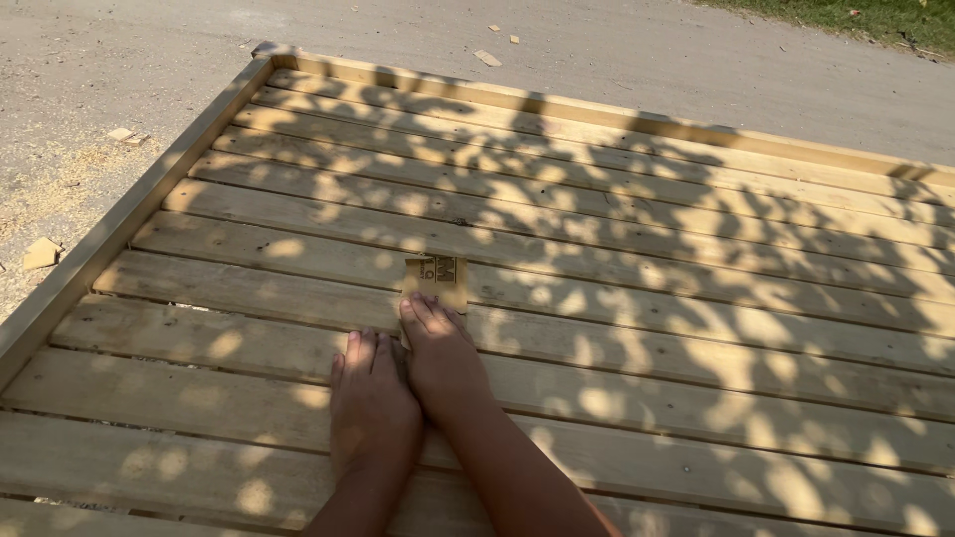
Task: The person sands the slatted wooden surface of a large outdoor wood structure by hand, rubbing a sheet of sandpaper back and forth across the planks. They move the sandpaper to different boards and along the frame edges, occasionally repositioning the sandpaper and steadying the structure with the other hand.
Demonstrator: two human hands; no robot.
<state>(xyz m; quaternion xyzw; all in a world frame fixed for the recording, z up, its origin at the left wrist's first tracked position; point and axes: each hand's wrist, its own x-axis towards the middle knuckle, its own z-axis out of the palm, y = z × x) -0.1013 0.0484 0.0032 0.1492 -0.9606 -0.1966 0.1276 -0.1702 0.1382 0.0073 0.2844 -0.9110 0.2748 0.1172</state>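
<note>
Two bare forearms enter from the bottom edge, nearest the camera, and end in two hands laid close together on a slatted wooden panel (637, 298). The left hand (370, 403) lies flat, palm down, fingers straight and together, grasping nothing; it rests on a bare slat just beside the other hand, the two touching along their inner edges. The right hand (443, 358) reaches slightly farther forward, and its extended fingers (423, 313) press down on the near edge of a small rectangular sheet of sandpaper (436, 278); the hand is not curled around the sheet but holds it flat against the wood. The sandpaper, tan with dark print on its upper face, lies on a slat near the middle of the panel, its far portion uncovered beyond the fingertips. The panel consists of pale boards running across the view with narrow gaps between them, bordered on the left and far sides by a raised frame rail (119, 224). Dappled leaf shadow covers most of the boards. Beyond the frame lies a grey gravel ground (696, 60) bearing scattered wood offcuts (42, 254) and a patch of sawdust (60, 184) at the left. A strip of grass (865, 15) occupies the upper right corner.
</note>
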